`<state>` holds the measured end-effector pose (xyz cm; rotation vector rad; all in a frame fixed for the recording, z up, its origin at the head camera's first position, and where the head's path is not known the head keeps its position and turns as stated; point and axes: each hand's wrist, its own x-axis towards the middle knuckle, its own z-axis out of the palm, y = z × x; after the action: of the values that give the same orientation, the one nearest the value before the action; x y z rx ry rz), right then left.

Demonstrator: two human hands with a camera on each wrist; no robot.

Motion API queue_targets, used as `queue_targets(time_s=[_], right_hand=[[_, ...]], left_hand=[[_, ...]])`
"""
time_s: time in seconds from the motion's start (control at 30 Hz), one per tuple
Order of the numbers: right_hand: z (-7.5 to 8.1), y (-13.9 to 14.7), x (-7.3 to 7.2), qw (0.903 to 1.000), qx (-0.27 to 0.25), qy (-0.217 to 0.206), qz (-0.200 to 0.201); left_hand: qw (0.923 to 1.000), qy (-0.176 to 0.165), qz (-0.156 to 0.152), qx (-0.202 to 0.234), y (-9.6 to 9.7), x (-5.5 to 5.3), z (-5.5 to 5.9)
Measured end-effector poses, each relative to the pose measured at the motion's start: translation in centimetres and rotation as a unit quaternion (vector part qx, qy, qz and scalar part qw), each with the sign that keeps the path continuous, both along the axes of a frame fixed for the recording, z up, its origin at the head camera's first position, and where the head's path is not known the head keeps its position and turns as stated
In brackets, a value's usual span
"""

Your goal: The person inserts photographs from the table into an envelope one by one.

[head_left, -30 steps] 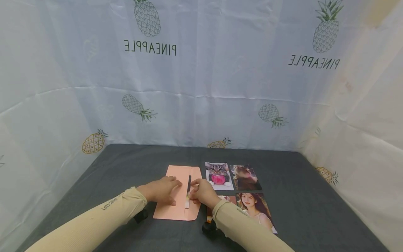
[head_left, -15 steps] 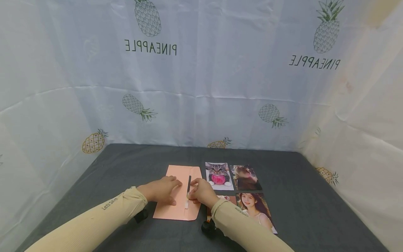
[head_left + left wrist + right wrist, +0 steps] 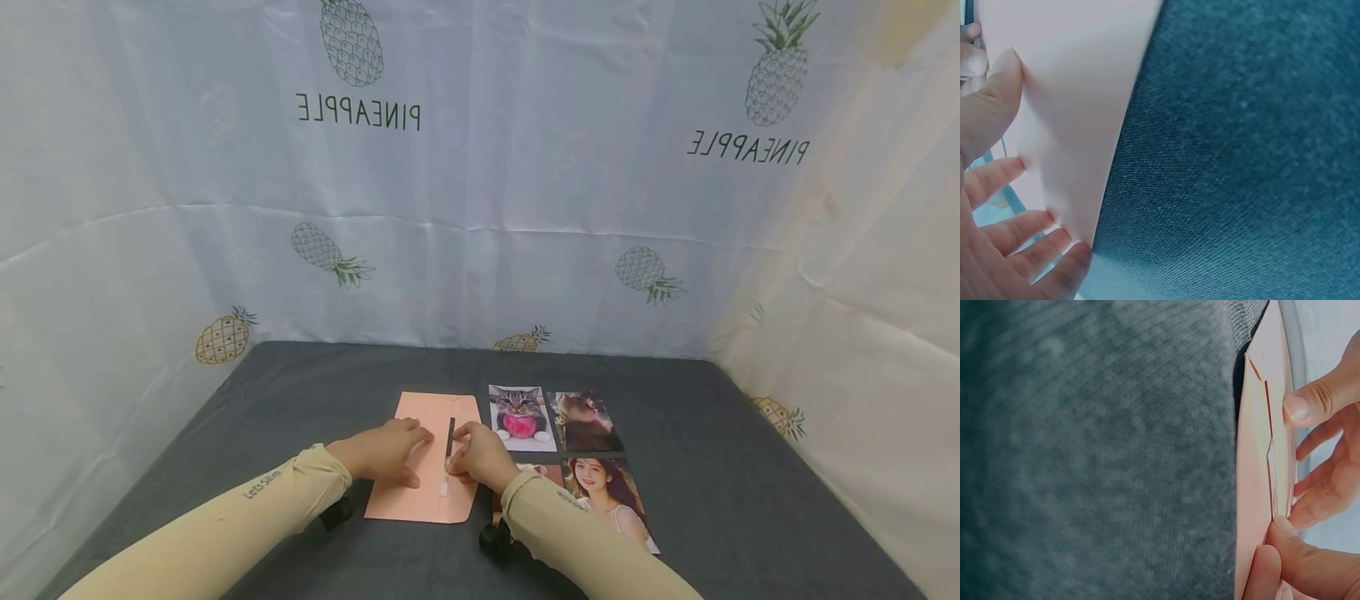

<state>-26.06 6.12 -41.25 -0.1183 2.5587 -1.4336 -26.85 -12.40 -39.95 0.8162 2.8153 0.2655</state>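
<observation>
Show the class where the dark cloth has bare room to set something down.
Bare dark cloth lies on the left, between left sleeve, envelope and curtain, and right of the portrait photo. The middle is crowded: left grip and right grip on the envelope, cat photo close beside the right.

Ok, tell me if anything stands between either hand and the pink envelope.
Nothing visible does: the left hand rests directly on the pink envelope and the right hand pinches it. The cat photo lies off to the right, not between.
</observation>
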Motion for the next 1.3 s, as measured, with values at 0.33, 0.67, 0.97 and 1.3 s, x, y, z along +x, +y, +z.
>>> queue_targets(time_s=[0.33, 0.67, 0.97, 1.3], right_hand=[[0.2, -0.1, 0.1, 1.0000, 0.004, 0.000, -0.003], [0.1, -0.1, -0.1, 0.9999, 0.011, 0.004, 0.004], [0.4, 0.5, -0.2, 0.9982, -0.046, -0.022, 0.030], [3.0, 3.0, 0.0, 0.9895, -0.122, -0.008, 0.078]], left_hand=[[1.0000, -0.001, 0.004, 0.007, 0.0, 0.3, 0.2], [0.9999, -0.004, 0.007, 0.012, -0.1, 0.2, 0.1], [0.9999, -0.006, 0.012, 0.010, 0.0, 0.2, 0.0], [0.9992, -0.020, 0.032, 0.013, 0.2, 0.4, 0.0]])
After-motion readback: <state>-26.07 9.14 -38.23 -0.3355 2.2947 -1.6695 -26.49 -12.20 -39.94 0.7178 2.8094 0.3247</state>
